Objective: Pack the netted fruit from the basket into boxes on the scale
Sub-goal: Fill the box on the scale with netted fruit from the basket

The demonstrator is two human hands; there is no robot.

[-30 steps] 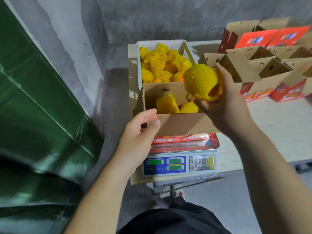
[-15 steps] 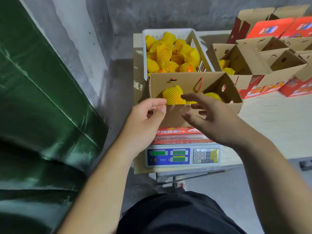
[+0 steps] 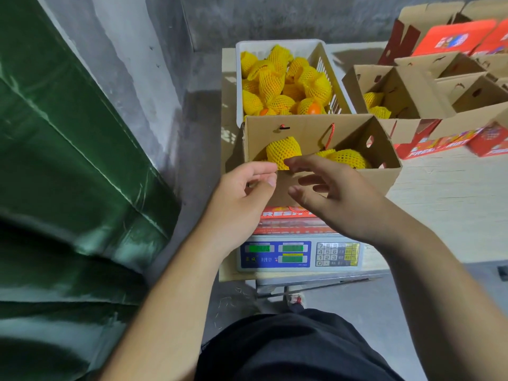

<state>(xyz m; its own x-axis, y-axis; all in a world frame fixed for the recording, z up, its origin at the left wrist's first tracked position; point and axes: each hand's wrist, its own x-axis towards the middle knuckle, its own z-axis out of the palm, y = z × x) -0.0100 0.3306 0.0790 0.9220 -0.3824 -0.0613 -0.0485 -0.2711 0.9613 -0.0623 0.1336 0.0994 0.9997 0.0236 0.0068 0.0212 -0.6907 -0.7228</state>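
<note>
- Open cardboard box (image 3: 308,133) on the digital scale (image 3: 301,254), flaps up, red cord handle (image 3: 328,136) hanging inside the far wall.
- Inside the box: one netted fruit (image 3: 283,151) in yellow foam mesh near the left, another netted fruit (image 3: 349,158) lying toward the right.
- Left hand (image 3: 242,199) at the near-left rim of the box, fingers curled with the thumb against the forefinger, apparently pinching the edge of the near flap; exact hold hard to tell.
- Right hand (image 3: 335,199) over the near wall of the box, fingers spread and relaxed, holding nothing, forefinger tip just beside the left fruit.
- White plastic basket (image 3: 334,86) directly behind the box, heaped with more netted fruit, a couple showing bare orange skin at the near edge.
- Second open box (image 3: 395,89) to the right of the basket on the worktop (image 3: 450,204), a few netted fruit in it.
- Further red-printed cartons (image 3: 453,39) at the far right.
- Scale front: blue panel with green displays, keypad to the right.
- Green tarpaulin (image 3: 60,166) on the left, against a grey wall.
</note>
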